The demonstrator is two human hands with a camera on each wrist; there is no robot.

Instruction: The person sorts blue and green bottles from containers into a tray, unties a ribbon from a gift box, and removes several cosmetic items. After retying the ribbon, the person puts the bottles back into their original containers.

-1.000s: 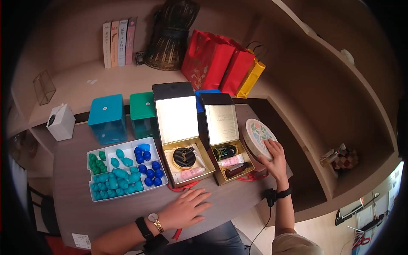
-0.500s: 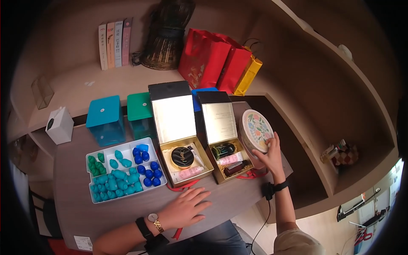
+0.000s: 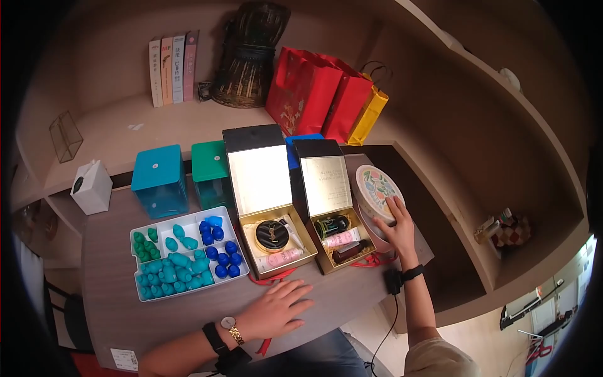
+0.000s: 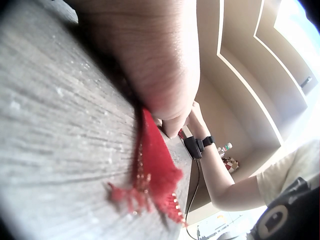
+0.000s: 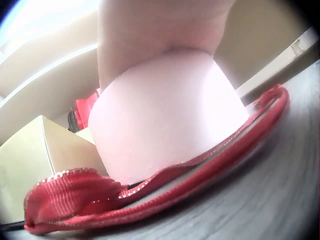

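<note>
At the right of the table stands a round box with pale pink sides and a flower-patterned lid. My right hand grips it at the near right edge, fingers over the lid and thumb at the front. The right wrist view shows the palm above the box's pink wall, a red ribbon lying along its base. My left hand rests on the table with fingers spread, and a red ribbon end pokes out beneath it. Two open gift boxes hold cosmetics.
A white divided tray holds green, teal and blue pieces at the left. Behind it stand teal and green lidded containers and a tissue box. The shelf carries books, red bags and a yellow bag.
My right hand shifted on the round box's edge, and its fingers now reach further over the lid than half a second ago. The left hand has stayed in place.
</note>
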